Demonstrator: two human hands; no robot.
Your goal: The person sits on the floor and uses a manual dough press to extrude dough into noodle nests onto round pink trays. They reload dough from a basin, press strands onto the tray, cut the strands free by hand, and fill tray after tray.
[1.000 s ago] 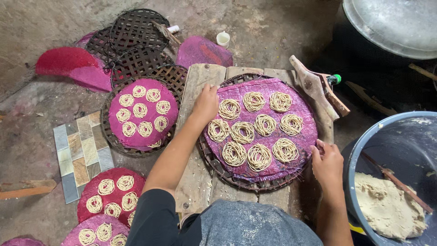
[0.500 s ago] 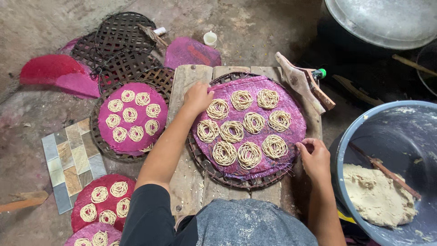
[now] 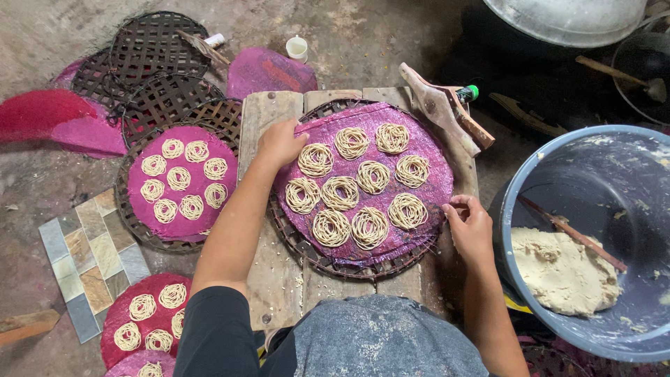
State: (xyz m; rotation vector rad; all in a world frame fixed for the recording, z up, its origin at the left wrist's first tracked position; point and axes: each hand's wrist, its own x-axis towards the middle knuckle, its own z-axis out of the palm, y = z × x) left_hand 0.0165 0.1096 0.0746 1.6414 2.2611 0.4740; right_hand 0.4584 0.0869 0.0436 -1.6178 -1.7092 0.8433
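Head view: both my hands grip one round tray [image 3: 307, 248] of noodle coils [image 3: 340, 193].
My left hand [image 3: 279, 143] curls its fingers over the tray's far-left rim; my right hand [image 3: 469, 227] pinches the near-right rim. The tray lies between them on the wooden bench [image 3: 269, 279], so the grips sit diagonally opposite, neither hand nearer.

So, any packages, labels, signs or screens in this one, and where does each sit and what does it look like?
No labels, signs or screens show.
Small bottle: green cap, behind the wooden press, mostly hidden.
Small white cup: round, on the ground beyond the wooden board.
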